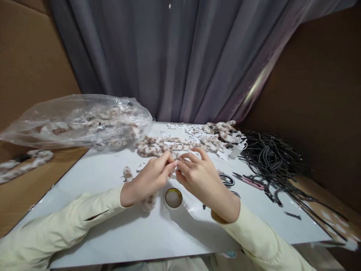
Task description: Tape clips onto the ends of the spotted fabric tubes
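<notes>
My left hand (153,175) and my right hand (199,173) meet above the middle of the white table, fingertips pinched together. Whatever lies between them is mostly hidden by the fingers. Just behind the fingertips is a pile of fluffy white-and-brown strips (153,146). Under my left wrist shows a fluffy piece (149,203); whether it joins what I hold, I cannot tell. A smaller fluffy scrap (128,174) lies to the left of that hand. Below both hands sits a roll of tape (166,201). Black-handled scissors (228,180) are partly covered by my right hand.
At the back left lies a clear plastic bag (76,120) of fluffy pieces. To the right are a heap of black cords (267,158), pink-handled snips (252,182) and a small white bottle (237,150). White paper bits (194,131) lie scattered at the back.
</notes>
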{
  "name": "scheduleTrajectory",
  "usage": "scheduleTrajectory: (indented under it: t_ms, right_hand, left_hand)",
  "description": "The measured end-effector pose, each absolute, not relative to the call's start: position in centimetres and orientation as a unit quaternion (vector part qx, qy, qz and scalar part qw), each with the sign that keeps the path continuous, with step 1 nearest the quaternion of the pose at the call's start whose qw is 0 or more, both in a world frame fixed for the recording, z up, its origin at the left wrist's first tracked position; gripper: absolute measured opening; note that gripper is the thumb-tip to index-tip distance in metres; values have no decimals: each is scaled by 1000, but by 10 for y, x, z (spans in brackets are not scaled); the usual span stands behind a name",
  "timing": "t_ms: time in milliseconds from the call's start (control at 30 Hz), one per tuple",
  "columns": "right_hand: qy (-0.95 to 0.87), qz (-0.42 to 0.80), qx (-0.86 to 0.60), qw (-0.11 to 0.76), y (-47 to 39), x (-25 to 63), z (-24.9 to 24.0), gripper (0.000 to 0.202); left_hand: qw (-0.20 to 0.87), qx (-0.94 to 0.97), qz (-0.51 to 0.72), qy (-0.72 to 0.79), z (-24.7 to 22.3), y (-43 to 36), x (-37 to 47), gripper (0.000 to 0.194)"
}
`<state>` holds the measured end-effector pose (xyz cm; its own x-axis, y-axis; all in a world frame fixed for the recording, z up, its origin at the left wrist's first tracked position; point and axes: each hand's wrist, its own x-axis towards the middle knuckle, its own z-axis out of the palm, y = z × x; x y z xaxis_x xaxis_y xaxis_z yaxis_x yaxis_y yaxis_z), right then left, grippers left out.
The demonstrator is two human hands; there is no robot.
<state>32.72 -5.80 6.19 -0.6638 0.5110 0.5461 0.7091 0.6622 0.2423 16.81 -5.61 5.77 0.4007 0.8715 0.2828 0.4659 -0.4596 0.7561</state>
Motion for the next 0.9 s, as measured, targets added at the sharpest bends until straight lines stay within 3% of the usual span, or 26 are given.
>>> scheduleTrajectory:
  t_ms: [133, 467, 633, 700, 900]
  right_hand:
    - [-856, -306, -361, 206, -61, 319, 55, 22]
    - [-831, -384, -317, 248, -53, 319, 31, 22]
    - [-870, -240, -339, 267, -43, 326, 22, 28]
    - [-868, -240, -351, 256, -40, 327, 20, 32]
    - [-828, -391, -344, 209, -33, 327, 13, 31]
  left_hand:
    - [317, 760, 347, 450, 59, -55, 169, 18]
    - [560, 572, 381, 462, 61, -49, 171, 12]
    - [674, 495, 353, 419, 64, -43, 172, 15]
    - [698, 480, 355, 396, 61, -40, 172, 18]
    - [684, 522, 305, 409, 57, -39, 170, 18]
